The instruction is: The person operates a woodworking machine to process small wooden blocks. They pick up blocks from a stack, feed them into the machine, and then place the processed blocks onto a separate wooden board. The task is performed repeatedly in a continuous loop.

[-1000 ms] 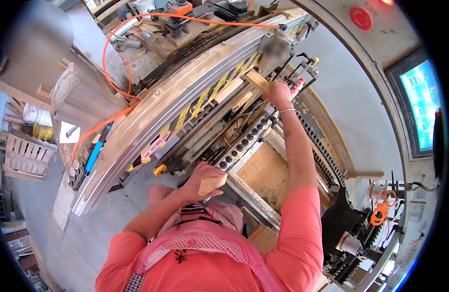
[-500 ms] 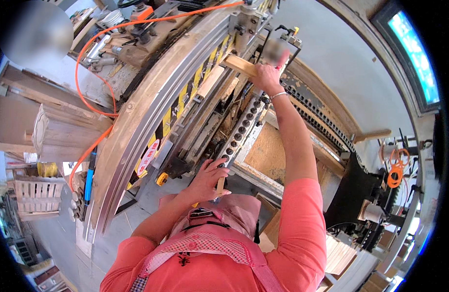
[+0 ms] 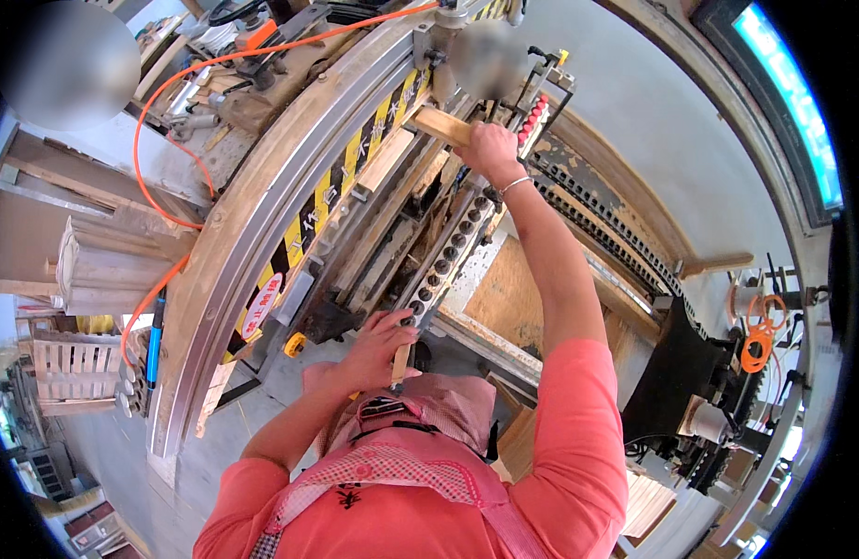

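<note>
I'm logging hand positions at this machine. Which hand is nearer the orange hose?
Left. The left hand rests at the machine's near end, closer to the orange hose. The right hand grips a wooden piece farther right.

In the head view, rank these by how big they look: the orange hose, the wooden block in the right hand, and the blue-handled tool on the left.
1. Orange hose, longest by far.
2. Wooden block.
3. Blue-handled tool, close to the block; fisheye bending near the rim makes these two unsure.

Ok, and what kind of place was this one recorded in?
Most likely a woodworking shop. The right hand holds a wooden strip at a long multi-spindle machine, the left hand holds another stick, and slatted wooden pieces are stacked nearby.
</note>
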A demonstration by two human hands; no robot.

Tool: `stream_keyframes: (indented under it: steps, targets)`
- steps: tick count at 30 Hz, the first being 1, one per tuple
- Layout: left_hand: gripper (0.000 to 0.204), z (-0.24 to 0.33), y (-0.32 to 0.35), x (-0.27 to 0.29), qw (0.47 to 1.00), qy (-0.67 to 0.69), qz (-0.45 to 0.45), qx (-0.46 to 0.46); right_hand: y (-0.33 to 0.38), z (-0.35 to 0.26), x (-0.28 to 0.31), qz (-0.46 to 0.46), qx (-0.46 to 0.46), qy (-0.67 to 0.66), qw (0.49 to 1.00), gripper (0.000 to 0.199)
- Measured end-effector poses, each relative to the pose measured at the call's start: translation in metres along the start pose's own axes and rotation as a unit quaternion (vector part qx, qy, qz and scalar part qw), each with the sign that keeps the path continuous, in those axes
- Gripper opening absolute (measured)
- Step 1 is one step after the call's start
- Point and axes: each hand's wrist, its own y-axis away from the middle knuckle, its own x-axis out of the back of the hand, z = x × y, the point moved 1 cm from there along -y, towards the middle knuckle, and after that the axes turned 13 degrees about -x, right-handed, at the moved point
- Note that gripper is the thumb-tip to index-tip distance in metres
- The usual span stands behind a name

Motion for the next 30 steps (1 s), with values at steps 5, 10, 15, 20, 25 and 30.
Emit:
stream_keyframes:
  steps: [5, 10, 15, 20, 25, 30]
  targets:
    - [0.05, 0.0, 0.001, 0.0, 1.0, 0.0, 0.002, -0.004, -0.006, -0.012, 0.003, -0.006, -0.001, 0.003, 1.0, 0.044]
    - [0.05, 0.004, -0.001, 0.003, 1.0, 0.007, 0.014, -0.004, -0.01, -0.02, 0.002, -0.011, -0.002, -0.001, 1.0, 0.046]
    - [0.049, 0.004, -0.001, 0.006, 1.0, 0.012, 0.013, -0.002, -0.009, -0.018, -0.002, 0.015, 0.019, -0.002, 1.0, 0.047]
    - [0.047, 0.001, 0.001, 0.004, 0.999, 0.027, 0.018, 0.0, -0.006, -0.019, -0.001, 0.046, 0.045, 0.012, 0.998, 0.048]
    - [0.048, -0.001, 0.002, 0.002, 0.999, 0.032, 0.021, -0.005, -0.011, -0.02, -0.003, -0.009, 0.028, 0.024, 0.999, 0.046]
    - [0.048, 0.006, -0.001, 0.007, 0.998, 0.047, 0.029, 0.02, -0.013, -0.02, -0.005, -0.018, 0.027, 0.023, 0.999, 0.048]
